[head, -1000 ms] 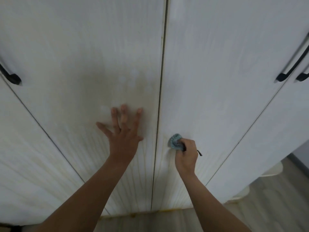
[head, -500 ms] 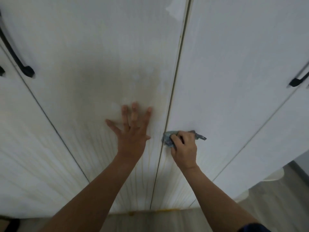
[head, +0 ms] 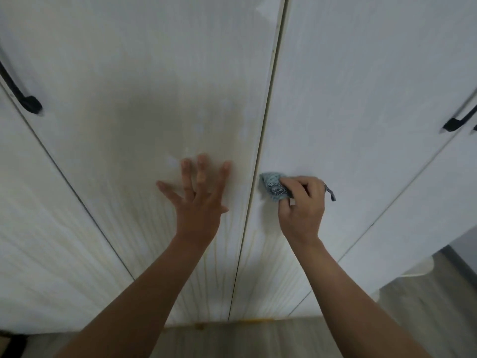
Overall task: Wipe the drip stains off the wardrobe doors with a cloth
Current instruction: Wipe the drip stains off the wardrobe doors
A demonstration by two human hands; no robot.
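Observation:
Two white wardrobe doors fill the view, split by a vertical gap. The left door has a yellowish stained patch and thin yellow drip lines running down to the bottom edge. My left hand presses flat on it with fingers spread. On the right door, just right of the gap, my right hand grips a bunched blue-grey cloth against the surface. Faint drips show below the cloth.
Black handles sit at the far left and far right. Further doors flank both sides. Grey wood-look floor lies below, with a white object at the right by the wardrobe base.
My right hand and the cloth have moved up the right door beside the gap and turned. My left hand stays flat on the left door. The camera has shifted slightly left.

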